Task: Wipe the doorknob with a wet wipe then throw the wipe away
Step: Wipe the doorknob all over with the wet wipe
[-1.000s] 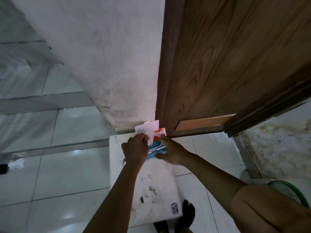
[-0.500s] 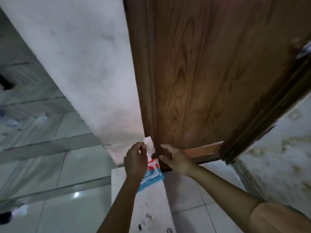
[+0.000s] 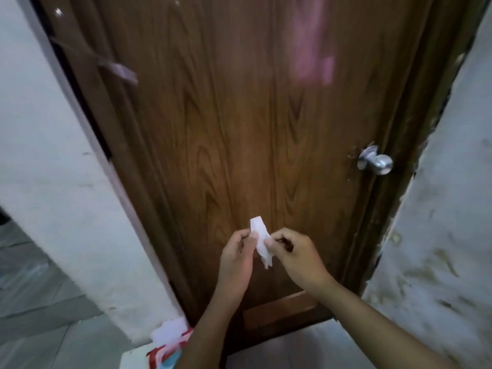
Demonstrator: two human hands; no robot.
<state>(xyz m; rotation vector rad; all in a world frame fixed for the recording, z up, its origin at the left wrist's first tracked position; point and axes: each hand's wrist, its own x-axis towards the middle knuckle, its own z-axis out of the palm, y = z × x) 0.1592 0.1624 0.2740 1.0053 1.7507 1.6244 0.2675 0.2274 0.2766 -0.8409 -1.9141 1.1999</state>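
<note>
Here, wipe: a crumpled white wet wipe (image 3: 260,241) hung upright between both hands in front of the lower middle of the wooden door (image 3: 239,129), its long axis running up and down, its top end standing above the fingers and a ragged tail below.
Left hand: the left hand (image 3: 237,259) pinched the wipe's left edge between thumb and fingertips, the other fingers curled in.
Right hand: the right hand (image 3: 295,255) pinched the wipe's right edge in the same narrow grip, just beside the left hand and nearly touching it.
Doorknob: the round silver doorknob (image 3: 379,162) stood near the door's right edge, above and to the right of both hands and well apart from them, with nothing between.
Nearer hand: the right hand lay nearer the knob, so it looked the likelier one to carry the wipe up and rightward.
Pack: the wet wipe pack (image 3: 170,350) lay on the floor by the door's lower left corner, its flap open.
Progress: the knob was not yet wiped.
</note>
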